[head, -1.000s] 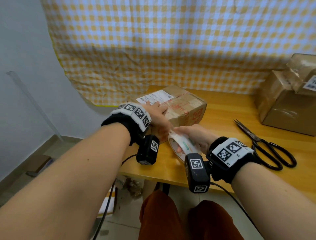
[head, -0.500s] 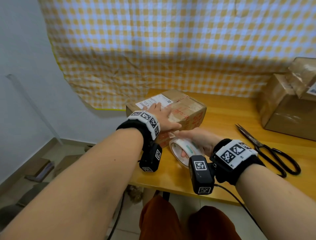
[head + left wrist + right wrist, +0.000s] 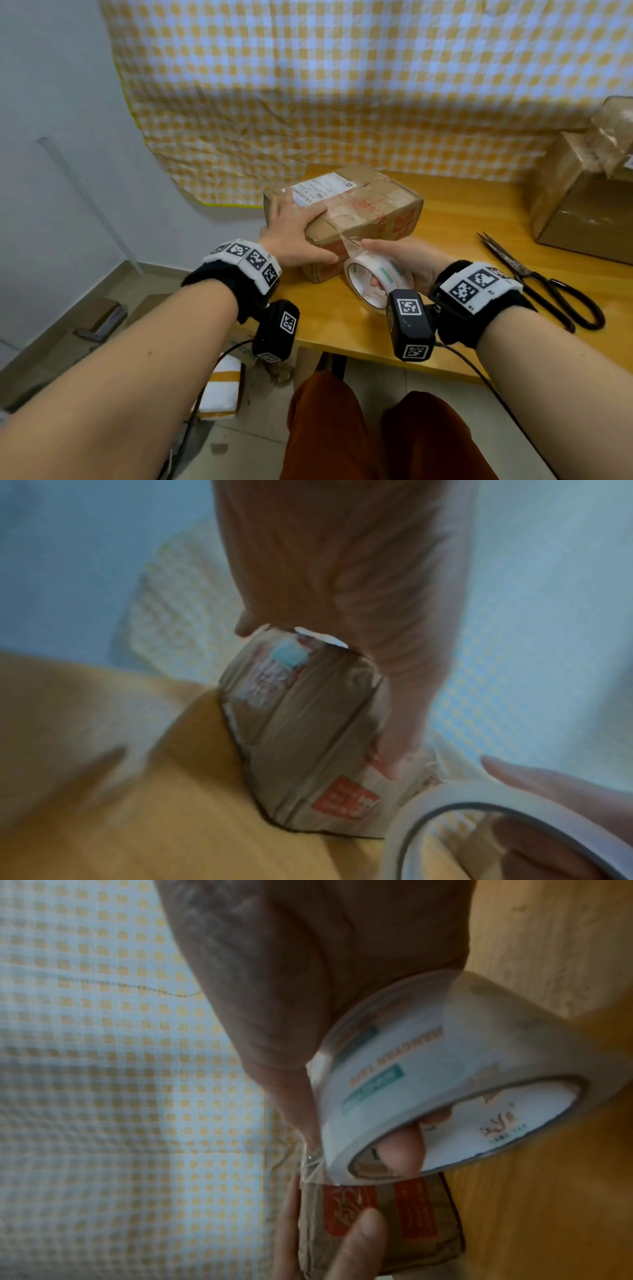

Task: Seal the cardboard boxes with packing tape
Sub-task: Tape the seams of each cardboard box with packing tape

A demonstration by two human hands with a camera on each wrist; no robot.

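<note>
Fingers (image 3: pixel 291 209) of the left hand (image 3: pixel 294 236) lie spread and flat across the top of the cardboard box (image 3: pixel 363 209) at centre frame, thumb down on its near face, pressing. Right hand (image 3: pixel 407 260) just below and right of it, fingers curled through the core of the tape roll (image 3: pixel 371 281), thumb on the outer wrap, gripping it hard up against the box's near side. A clear strip of tape (image 3: pixel 349 245) runs from the roll up onto the box, crinkled where it leaves the roll. Box flaps are closed, so what's inside cannot be seen; a white label (image 3: pixel 322 186) sits on its far top corner, print too small to read. Box rests on the wooden table (image 3: pixel 462 240). Black scissors (image 3: pixel 541 284) lie to the right, well apart. At the right edge, stacked brown boxes (image 3: pixel 582 205) are cut off by the frame. Left wrist view is blurred; the roll there is only partly in shot
</note>
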